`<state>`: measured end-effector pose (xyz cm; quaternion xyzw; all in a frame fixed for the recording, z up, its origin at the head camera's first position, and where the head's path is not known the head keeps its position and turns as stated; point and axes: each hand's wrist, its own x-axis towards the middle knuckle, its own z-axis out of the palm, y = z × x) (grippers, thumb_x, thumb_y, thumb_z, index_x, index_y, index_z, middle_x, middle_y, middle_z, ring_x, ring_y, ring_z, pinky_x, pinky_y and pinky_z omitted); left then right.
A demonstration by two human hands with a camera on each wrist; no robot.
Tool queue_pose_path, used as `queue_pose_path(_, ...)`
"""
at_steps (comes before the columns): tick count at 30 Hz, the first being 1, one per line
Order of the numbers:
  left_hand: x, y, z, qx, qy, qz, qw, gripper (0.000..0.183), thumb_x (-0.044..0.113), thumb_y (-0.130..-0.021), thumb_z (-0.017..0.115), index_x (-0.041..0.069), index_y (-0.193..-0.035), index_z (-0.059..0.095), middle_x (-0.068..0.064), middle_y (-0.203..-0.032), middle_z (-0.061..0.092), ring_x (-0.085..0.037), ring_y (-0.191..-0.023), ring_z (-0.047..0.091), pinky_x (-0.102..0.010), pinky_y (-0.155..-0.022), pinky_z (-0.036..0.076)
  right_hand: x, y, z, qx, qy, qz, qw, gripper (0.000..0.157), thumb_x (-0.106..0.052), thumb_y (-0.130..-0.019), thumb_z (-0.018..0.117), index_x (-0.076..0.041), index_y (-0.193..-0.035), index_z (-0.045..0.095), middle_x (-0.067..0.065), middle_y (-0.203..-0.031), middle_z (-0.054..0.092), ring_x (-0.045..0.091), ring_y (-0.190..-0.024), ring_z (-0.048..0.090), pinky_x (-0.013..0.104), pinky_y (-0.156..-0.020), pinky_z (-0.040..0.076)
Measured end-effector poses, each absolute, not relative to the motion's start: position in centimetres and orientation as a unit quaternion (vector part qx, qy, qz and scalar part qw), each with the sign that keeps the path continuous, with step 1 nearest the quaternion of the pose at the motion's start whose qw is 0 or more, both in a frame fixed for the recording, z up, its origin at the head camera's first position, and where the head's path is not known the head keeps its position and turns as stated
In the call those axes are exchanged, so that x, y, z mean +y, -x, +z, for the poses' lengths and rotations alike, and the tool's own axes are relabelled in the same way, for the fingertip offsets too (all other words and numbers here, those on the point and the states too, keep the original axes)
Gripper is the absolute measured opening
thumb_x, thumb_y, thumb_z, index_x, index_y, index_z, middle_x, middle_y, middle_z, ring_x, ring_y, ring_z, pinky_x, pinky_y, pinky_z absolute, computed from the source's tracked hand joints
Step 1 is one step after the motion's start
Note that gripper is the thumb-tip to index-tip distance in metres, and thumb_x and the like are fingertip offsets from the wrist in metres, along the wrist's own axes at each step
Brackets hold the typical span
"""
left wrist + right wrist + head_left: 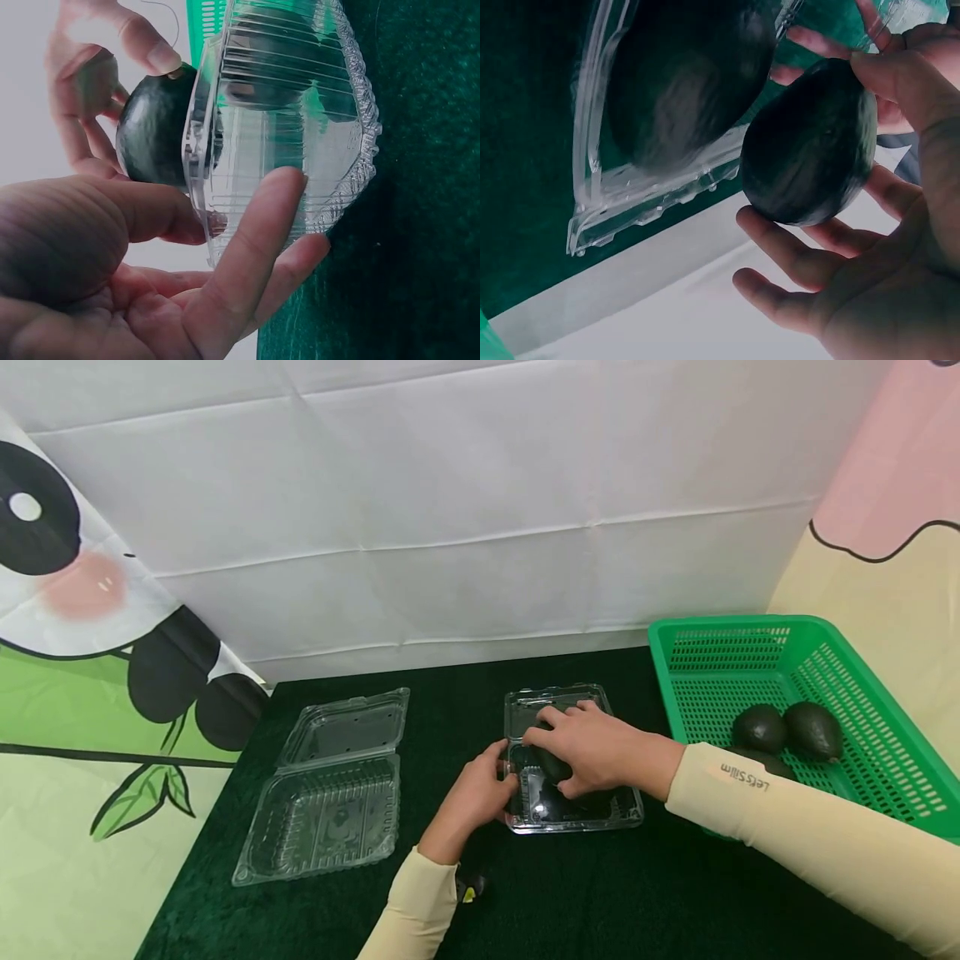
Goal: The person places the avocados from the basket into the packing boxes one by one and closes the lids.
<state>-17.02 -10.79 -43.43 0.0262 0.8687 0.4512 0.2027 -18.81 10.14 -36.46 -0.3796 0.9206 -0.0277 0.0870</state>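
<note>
A clear plastic clamshell lies with its lid folded back at the middle of the dark green cloth. My left hand holds its left side, thumb at the rim and fingers against the outer wall, as the left wrist view shows. Over the tray, my right hand grips a dark avocado between thumb and fingers. Another avocado sits inside the clamshell; through the ribbed wall its dark shape shows in the left wrist view. In the head view my right hand hides much of the tray.
A green basket stands at the right with several avocados, one by its inner right side. At the left lies a second clear clamshell, its lid laid back. A small dark object with a yellow mark lies by my left sleeve.
</note>
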Motion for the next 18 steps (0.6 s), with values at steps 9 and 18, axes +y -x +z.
queue_pose_path(9, -10.69, 16.94, -43.55, 0.874, -0.019, 0.444, 0.199, 0.067, 0.014, -0.102, 0.060, 0.008, -0.162, 0.030, -0.020, -0.135, 0.058, -0.020, -0.078, 0.068, -0.036, -0.064, 0.060, 9.79, 18.63, -36.97, 0.919, 0.375, -0.020, 0.116, 0.075, -0.039, -0.081, 0.087, -0.024, -0.146, 0.054, 0.019, -0.147, 0.049, 0.042, -0.124, 0.059, 0.064, -0.109, 0.039)
queue_pose_path(18, -10.77, 16.91, -43.50, 0.874, -0.019, 0.445, 0.196, 0.068, 0.013, -0.101, 0.061, 0.007, -0.161, 0.031, -0.020, -0.134, 0.059, -0.020, -0.079, 0.067, -0.036, -0.063, 0.059, 9.60, 18.51, -37.14, 0.921, 0.366, -0.004, 0.133, 0.075, -0.041, -0.081, 0.087, -0.025, -0.146, 0.054, 0.017, -0.147, 0.050, 0.041, -0.124, 0.059, 0.063, -0.107, 0.041)
